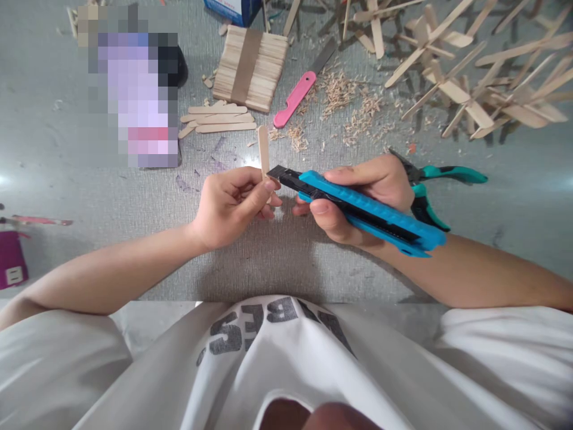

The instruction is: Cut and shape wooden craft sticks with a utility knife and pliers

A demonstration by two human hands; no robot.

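Note:
My left hand (237,206) pinches a wooden craft stick (263,146) near its lower end, so the stick points up and away from me. In my right hand (367,194) is a blue utility knife (376,210), its dark blade out. The blade tip meets or nearly meets the stick just above my left thumb; whether it cuts into the wood I cannot tell. My left fingers hide the stick's lower end. Just beyond lie several loose craft sticks (224,118) and a banded bundle of sticks (273,65).
A pink folding knife (295,98) lies open beside scattered wood shavings (340,92). Green-handled pliers (452,174) rest by my right hand. Star-like stick assemblies (465,95) fill the far right. A blue box (235,9) stands at the back; a purple item (11,257) lies at left.

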